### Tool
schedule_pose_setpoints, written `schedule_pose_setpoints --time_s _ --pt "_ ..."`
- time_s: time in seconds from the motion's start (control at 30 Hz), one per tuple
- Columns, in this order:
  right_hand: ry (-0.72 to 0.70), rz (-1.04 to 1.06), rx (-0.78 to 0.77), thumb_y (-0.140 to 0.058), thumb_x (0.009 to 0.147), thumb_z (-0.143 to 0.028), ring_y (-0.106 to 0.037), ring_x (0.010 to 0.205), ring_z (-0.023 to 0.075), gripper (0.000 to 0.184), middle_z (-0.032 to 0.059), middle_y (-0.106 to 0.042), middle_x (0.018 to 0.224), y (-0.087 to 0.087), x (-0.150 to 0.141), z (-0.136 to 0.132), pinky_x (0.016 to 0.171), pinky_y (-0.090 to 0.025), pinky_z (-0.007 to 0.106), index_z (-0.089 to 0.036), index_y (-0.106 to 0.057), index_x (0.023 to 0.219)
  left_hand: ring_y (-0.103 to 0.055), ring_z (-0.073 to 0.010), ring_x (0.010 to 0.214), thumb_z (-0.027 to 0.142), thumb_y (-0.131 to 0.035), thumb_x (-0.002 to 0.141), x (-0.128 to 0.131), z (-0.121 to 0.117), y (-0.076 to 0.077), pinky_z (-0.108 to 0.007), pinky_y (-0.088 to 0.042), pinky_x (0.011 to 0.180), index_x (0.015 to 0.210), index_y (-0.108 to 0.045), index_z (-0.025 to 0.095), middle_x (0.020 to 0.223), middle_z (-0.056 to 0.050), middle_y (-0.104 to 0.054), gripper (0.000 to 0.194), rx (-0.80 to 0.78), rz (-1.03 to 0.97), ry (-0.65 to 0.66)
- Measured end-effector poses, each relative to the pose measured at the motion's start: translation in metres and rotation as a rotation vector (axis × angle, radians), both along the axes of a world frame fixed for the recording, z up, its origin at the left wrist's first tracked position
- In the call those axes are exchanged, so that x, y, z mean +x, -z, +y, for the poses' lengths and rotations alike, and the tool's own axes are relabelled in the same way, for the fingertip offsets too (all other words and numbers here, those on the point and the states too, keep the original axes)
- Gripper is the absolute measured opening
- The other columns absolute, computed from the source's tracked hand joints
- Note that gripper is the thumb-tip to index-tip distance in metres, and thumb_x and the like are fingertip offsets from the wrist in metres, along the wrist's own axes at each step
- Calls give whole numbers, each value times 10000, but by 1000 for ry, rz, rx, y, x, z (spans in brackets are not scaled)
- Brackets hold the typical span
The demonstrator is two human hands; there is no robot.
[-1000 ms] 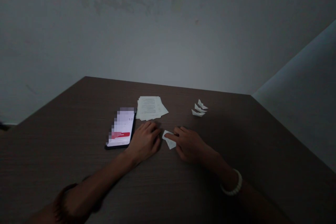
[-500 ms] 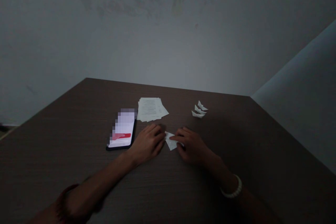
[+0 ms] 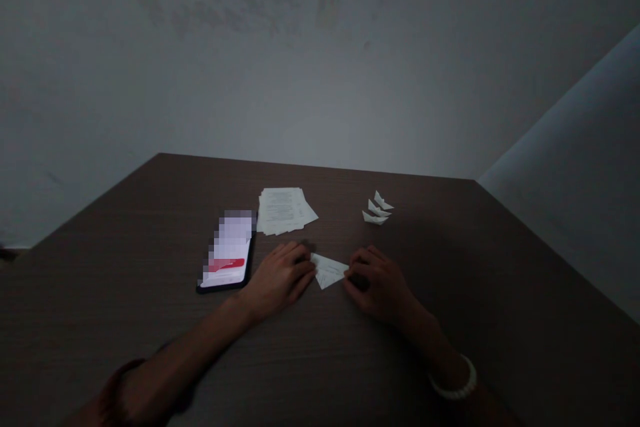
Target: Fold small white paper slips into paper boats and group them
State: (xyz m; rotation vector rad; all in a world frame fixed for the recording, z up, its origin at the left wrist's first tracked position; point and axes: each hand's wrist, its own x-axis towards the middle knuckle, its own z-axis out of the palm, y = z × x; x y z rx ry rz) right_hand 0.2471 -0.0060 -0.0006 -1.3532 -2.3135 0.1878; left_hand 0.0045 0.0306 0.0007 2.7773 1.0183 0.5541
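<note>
A small piece of folded paper [image 3: 327,271], white with faint print and roughly triangular, lies on the table between my hands with one point towards me. My left hand [image 3: 286,275] has its fingers closed at the paper's left corner. At the right corner, the thumb and forefinger of my right hand [image 3: 377,283] pinch the tip. Most of the paper's upper face shows; the two outer corners are partly hidden by fingertips.
Beyond my left hand lies a stack of printed paper sheets [image 3: 283,210]. A phone [image 3: 227,250] with a lit screen is left of it. Three small folded paper boats [image 3: 376,219] stand at the back right of the brown table [image 3: 320,360]. A wall [image 3: 320,93] rises behind.
My right hand has shifted right, its forefinger moving off the paper's face to the right corner. More of the paper shows. My left hand stays at the left corner; the view has shifted slightly.
</note>
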Motion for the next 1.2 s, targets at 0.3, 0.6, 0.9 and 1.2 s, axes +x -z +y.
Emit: schedule_pose_setpoints --time_s 0.3,0.6,0.9,1.2 --pt "32 -23 12 -653 850 -253 -526 882 200 108 44 -612 911 -2 4 3 743 -443 316 -208 -645 752 -522 -221 856 267 -468 968 0 1 1 -377 -449 768 855 -667 161 920 -76 -591 252 2 16 -18" --pt "-73 -28 13 -593 833 -122 -513 915 201 150 52 -591 978 -3 -4 2 786 -439 326 -214 -643 940 -517 -218 874 282 -449 977 2 1 0 -369 -472 782 849 -644 157 927 -80 -583 264 -32 -31 3" --pt "-89 -6 26 -620 783 -122 -511 860 197 117 53 -597 910 -6 3 0 748 -432 328 -210 -686 824 -517 -219 863 279 -453 972 1 2 3 -379 -463 773 857 -640 160 931 -73 -585 250 -45 -25 1" --pt "-96 -38 20 -607 776 -136 -517 870 210 100 55 -607 900 -13 6 -5 754 -445 339 -210 -669 751 -521 -223 882 290 -454 977 2 0 1 -378 -459 784 865 -628 165 939 -72 -577 242 -18 17 -20"
